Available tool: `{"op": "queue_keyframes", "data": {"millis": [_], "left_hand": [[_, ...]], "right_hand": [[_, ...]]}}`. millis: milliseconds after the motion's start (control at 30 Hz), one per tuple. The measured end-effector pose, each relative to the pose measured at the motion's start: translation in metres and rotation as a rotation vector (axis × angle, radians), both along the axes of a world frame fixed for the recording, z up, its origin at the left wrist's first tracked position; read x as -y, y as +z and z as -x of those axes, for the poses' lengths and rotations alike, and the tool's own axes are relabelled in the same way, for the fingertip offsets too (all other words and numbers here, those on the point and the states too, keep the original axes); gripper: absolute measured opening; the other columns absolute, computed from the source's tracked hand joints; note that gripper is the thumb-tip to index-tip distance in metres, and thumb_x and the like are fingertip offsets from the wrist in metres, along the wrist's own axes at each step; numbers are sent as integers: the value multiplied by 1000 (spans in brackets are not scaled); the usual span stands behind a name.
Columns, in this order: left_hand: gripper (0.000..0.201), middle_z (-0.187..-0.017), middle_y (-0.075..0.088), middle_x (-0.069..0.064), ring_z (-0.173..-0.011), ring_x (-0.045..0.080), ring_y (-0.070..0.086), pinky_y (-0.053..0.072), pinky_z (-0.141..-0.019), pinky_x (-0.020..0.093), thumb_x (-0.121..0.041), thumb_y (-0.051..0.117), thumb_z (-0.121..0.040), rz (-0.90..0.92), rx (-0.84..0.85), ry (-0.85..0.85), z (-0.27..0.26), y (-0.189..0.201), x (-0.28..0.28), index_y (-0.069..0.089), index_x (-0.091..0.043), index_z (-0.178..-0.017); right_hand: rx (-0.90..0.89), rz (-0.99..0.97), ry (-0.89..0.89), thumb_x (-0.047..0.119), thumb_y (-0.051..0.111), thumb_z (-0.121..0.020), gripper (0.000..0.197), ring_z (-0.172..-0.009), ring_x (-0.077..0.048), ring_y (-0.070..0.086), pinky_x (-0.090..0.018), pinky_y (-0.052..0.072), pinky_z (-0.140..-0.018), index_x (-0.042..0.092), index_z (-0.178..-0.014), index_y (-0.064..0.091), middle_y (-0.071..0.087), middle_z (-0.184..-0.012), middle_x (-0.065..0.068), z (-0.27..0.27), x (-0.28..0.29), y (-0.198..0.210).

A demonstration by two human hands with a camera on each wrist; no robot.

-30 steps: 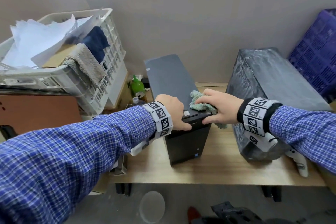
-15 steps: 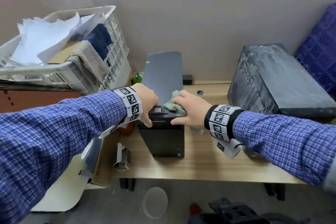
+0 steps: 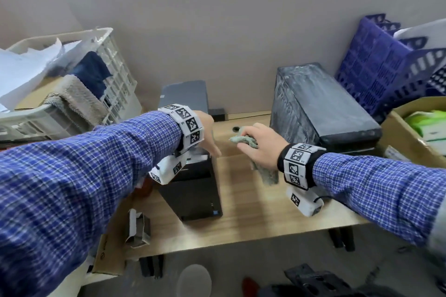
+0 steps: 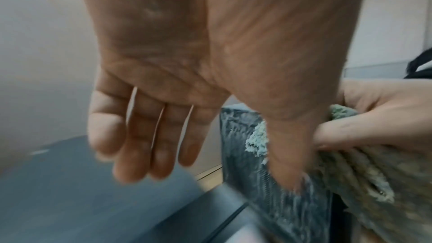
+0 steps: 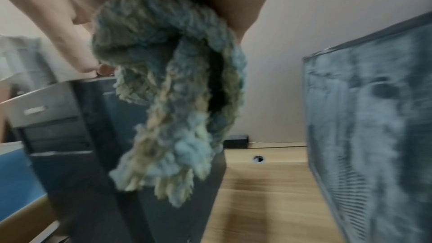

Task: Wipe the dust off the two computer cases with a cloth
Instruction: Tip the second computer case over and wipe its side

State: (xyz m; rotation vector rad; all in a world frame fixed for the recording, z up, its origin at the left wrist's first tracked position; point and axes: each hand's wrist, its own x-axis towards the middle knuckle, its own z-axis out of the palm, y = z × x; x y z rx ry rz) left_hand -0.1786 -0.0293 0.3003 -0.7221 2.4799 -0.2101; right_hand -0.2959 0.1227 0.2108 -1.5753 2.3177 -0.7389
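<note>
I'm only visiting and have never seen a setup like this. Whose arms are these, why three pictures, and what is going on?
No machine here: a person wears one camera on the head and one on each wrist, on the bands with black-and-white squares. The big picture looks down from the head; the other two look along each hand. On the wooden desk stand two computer cases: a slim dark one on the left and a wide, dust-streaked one on the right. The right hand holds a greenish cloth in its fingers, in the air between the cases. The left hand is open and holds nothing, above the slim case.
</note>
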Motion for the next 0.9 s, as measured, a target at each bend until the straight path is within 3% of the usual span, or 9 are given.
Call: {"op": "queue_keyframes", "data": {"millis": [133, 233, 333, 433, 533, 633, 733, 833, 900], "left_hand": [[49, -70, 58, 0, -71, 23, 58, 47, -64, 31, -60, 65, -83, -66, -134, -79, 54, -6, -18, 58, -12, -72], [45, -70, 59, 1, -64, 20, 56, 41, -57, 29, -54, 65, -84, -95, -171, -72, 88, -11, -23, 56, -13, -70], [30, -77, 63, 0, -68, 19, 58, 41, -57, 28, -42, 65, -85, -120, -221, -32, 121, -10, -21, 62, -12, -84], [14, -79, 59, 4, -70, 22, 55, 42, -59, 28, -25, 57, -87, -102, -296, 1, 156, 0, -15, 54, -12, -83], [13, -89, 61, 6, -79, 25, 58, 46, -68, 31, -23, 53, -89, -92, -316, 52, 199, 9, -6, 55, -11, -92], [27, -104, 66, 10, -91, 28, 63, 54, -82, 36, -29, 53, -89, -103, -340, 93, 244, 8, 6, 58, -9, -107], [34, -119, 62, 13, -101, 30, 60, 47, -79, 34, -25, 52, -94, -124, -397, 121, 281, 0, 15, 55, -6, -122], [40, -127, 59, 14, -109, 31, 60, 50, -86, 38, -22, 51, -94, -180, -423, 162, 310, -9, 24, 52, -4, -130], [47, -126, 59, 12, -109, 31, 61, 52, -91, 41, -30, 57, -92, -240, -445, 195, 328, -17, 32, 50, -5, -131]], "right_hand": [[-50, -55, -149, 43, 59, -84, 23, -86, -21, 54, -28, 43, -80, 22, -91, 61, 55, -89, 0, 37, -31, 21], [-64, -36, -201, 43, 60, -84, 23, -85, -20, 56, -30, 45, -79, 22, -92, 63, 56, -90, 0, 64, -39, 31], [-32, -23, -239, 40, 60, -85, 21, -85, -18, 56, -30, 46, -77, 22, -95, 64, 59, -91, 2, 93, -31, 48], [29, 25, -259, 39, 59, -85, 17, -79, -18, 58, -28, 45, -69, 24, -91, 63, 62, -86, 3, 126, -13, 66], [76, 37, -275, 39, 57, -85, 17, -79, -19, 60, -27, 43, -65, 23, -88, 63, 63, -83, 3, 165, 11, 78], [77, 28, -308, 35, 56, -85, 17, -93, -24, 60, -28, 43, -73, 23, -96, 62, 66, -96, 0, 211, 42, 91], [113, -7, -432, 31, 56, -87, 33, -106, -28, 58, -31, 45, -88, 19, -118, 57, 62, -116, -6, 268, 73, 104], [84, -117, -532, 32, 56, -89, 37, -107, -34, 59, -36, 47, -94, 9, -118, 59, 62, -120, -15, 327, 91, 109], [56, -195, -578, 36, 54, -93, 42, -112, -37, 57, -38, 45, -97, 4, -120, 59, 60, -124, -18, 363, 93, 103]]}}
